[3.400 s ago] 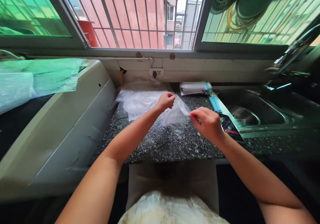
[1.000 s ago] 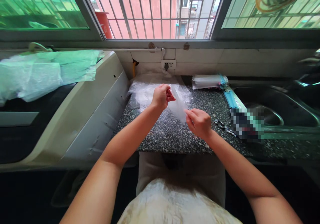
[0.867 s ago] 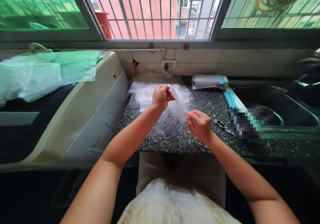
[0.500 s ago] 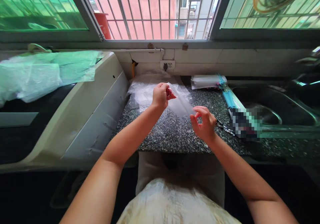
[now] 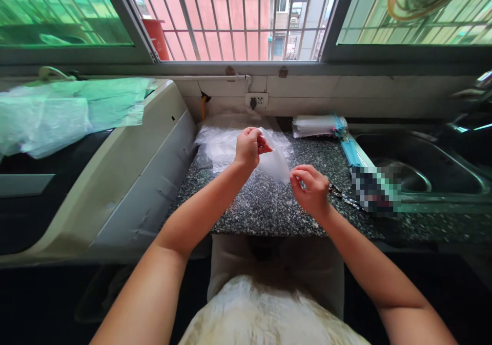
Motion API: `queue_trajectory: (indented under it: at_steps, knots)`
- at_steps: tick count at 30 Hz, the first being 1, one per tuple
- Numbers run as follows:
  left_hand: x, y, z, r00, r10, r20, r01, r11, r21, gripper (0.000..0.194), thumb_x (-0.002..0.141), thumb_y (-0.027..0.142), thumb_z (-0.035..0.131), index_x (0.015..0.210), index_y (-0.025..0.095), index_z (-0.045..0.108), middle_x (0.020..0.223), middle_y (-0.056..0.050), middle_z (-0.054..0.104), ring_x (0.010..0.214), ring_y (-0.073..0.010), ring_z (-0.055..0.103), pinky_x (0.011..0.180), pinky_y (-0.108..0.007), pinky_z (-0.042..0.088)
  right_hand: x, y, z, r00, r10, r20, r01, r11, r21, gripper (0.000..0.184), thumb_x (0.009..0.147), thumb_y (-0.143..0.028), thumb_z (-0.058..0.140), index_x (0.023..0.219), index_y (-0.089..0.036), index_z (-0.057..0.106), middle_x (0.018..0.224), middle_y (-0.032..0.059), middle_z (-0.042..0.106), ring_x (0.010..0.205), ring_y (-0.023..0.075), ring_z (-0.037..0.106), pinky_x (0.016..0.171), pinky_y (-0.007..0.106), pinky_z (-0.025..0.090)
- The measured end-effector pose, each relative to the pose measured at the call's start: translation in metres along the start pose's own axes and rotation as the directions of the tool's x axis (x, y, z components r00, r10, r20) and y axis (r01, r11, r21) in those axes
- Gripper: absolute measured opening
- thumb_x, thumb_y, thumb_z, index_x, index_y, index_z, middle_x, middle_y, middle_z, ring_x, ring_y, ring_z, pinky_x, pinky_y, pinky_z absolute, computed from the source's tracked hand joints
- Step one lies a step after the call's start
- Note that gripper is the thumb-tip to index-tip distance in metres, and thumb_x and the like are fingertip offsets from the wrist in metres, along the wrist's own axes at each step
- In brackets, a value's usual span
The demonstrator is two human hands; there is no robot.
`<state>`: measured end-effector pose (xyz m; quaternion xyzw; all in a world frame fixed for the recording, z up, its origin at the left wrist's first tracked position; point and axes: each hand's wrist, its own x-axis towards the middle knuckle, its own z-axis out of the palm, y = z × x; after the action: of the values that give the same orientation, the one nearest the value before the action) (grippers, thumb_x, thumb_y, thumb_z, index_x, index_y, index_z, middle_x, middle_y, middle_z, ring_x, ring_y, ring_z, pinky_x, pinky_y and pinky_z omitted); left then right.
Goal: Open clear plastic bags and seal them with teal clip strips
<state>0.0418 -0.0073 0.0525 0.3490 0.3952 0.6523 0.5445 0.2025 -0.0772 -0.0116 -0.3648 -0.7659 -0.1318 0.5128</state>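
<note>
A folded translucent plastic bag [image 5: 273, 161] hangs between my two hands above the dark speckled counter. My left hand [image 5: 249, 146] is closed round the bag's upper end, fingers curled in. At the bag's lower right corner, my right hand [image 5: 310, 187] has thumb and fingertips pinched together. Behind and left of my left hand, more clear plastic bags [image 5: 221, 135] lie spread in a loose pile on the counter [image 5: 253, 211]. Part of that pile is hidden by my left hand and the held bag.
A rolled bundle of clear plastic [image 5: 315, 125] lies at the back, beside light-blue strips [image 5: 350, 153]. To the right is a metal sink [image 5: 457, 176]. A cream-coloured appliance [image 5: 142, 145] with plastic sheets [image 5: 77, 106] on top stands left. A wall socket [image 5: 257, 100] is behind.
My right hand has drawn slightly left and its fingers have closed to a tighter pinch. The bag now sags and bends more between my hands. My left hand stays nearly still.
</note>
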Motion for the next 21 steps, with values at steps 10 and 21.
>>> queue_trajectory:
  at_steps: [10,21]
  knots:
    - [-0.002,-0.003,0.004,0.999,0.018,-0.035,-0.019,1.0,-0.024,0.01,0.071,0.012,0.043,0.064,0.019,0.042,0.043,0.007,0.044,0.036,-0.0072,0.044,0.044,-0.021,0.046,-0.007,-0.012,0.005,0.989,0.148,0.005,-0.148,0.983,0.113,0.016,0.087,-0.032,0.053,0.083,-0.019,0.061,0.081,0.0057,0.066,0.058,0.0131,0.057,0.061,0.027,0.048]
    - [-0.005,-0.002,0.006,0.996,0.039,-0.074,-0.039,0.999,0.008,0.009,0.071,0.013,0.044,0.064,0.019,0.043,0.043,0.007,0.044,0.037,-0.0077,0.044,0.043,-0.021,0.044,0.001,-0.009,0.008,0.961,0.273,-0.043,-0.269,0.96,0.073,0.014,0.085,-0.021,0.052,0.072,-0.02,0.057,0.07,0.002,0.063,0.057,0.0123,0.053,0.059,0.026,0.044]
